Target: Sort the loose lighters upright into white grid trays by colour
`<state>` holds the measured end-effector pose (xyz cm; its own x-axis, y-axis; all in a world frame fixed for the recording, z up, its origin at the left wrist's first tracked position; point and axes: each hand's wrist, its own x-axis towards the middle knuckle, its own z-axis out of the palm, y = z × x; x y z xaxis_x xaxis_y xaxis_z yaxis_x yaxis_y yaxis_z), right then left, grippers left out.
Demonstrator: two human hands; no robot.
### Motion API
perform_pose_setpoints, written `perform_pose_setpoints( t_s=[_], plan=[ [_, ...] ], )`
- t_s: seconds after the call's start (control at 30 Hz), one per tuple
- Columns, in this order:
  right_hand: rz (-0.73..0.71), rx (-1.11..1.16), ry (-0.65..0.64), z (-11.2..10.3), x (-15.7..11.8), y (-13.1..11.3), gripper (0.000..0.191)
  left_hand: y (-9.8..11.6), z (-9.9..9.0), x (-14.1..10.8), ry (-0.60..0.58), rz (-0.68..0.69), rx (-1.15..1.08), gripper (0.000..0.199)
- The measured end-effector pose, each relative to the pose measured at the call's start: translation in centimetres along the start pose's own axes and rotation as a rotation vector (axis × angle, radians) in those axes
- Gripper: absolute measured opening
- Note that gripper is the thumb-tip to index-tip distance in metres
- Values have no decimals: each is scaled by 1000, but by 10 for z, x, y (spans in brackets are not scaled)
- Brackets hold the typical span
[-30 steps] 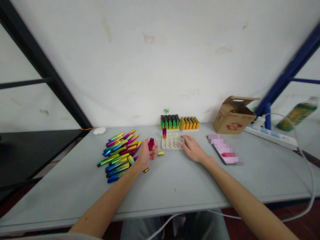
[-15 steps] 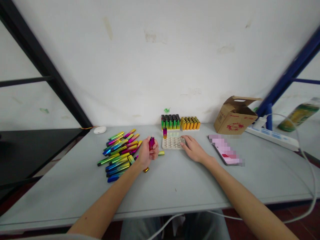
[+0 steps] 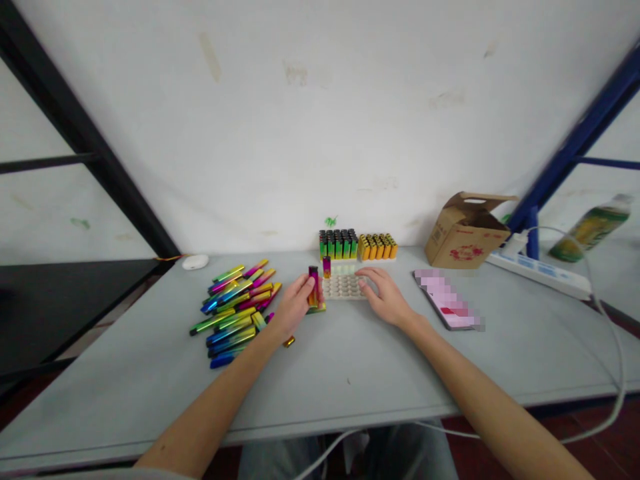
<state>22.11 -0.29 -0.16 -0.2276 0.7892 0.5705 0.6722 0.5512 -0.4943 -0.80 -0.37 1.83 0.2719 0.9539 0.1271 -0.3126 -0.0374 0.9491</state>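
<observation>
My left hand (image 3: 295, 305) is closed around a purple-and-gold lighter (image 3: 313, 287) with a black top, held upright just left of a white tray (image 3: 345, 288). The tray has rows of small holes. One similar purple lighter (image 3: 327, 267) stands in its far left corner. My right hand (image 3: 384, 293) rests at the tray's right end, thumb and fingers apart against its edge. A green-and-yellow lighter (image 3: 317, 310) lies under the left hand, partly hidden. To the left spreads a loose pile of shiny multicoloured lighters (image 3: 235, 319).
Against the wall stand a group of green-and-black lighters (image 3: 339, 245) and a group of yellow ones (image 3: 379, 247). To the right are a cardboard box (image 3: 465, 233), a phone (image 3: 445, 300) and a power strip (image 3: 545, 273). A white case (image 3: 195, 262) sits far left.
My left hand has moved right, towards the tray, and the lighter in it now shows more of its length. My right hand stays at the tray. The view has shifted slightly.
</observation>
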Motion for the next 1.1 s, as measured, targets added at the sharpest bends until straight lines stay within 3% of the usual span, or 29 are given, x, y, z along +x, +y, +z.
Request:
perform_pose_setpoints(
  t_s=[0.13, 0.3, 0.43, 0.67, 0.8, 0.93, 1.1],
  plan=[
    [-35, 167, 34, 0, 3, -24, 25, 0, 6, -4, 14, -13, 201, 43],
    [125, 544, 45, 20, 6, -44, 25, 0, 11, -8, 50, -42, 222, 47],
    [227, 662, 74, 32, 11, -46, 26, -2, 10, -7, 42, -26, 233, 41],
    [311, 840, 51, 34, 14, -43, 28, -7, 9, -4, 78, 75, 343, 29],
    [277, 808, 35, 35, 21, -43, 27, -7, 5, -2, 103, 145, 436, 25],
    [216, 680, 137, 38, 35, -36, 26, -8, -9, 2, 190, 319, 699, 30],
    [159, 482, 207, 51, 44, -22, 20, -12, -22, 3, -5, 414, 1106, 28]
  ],
)
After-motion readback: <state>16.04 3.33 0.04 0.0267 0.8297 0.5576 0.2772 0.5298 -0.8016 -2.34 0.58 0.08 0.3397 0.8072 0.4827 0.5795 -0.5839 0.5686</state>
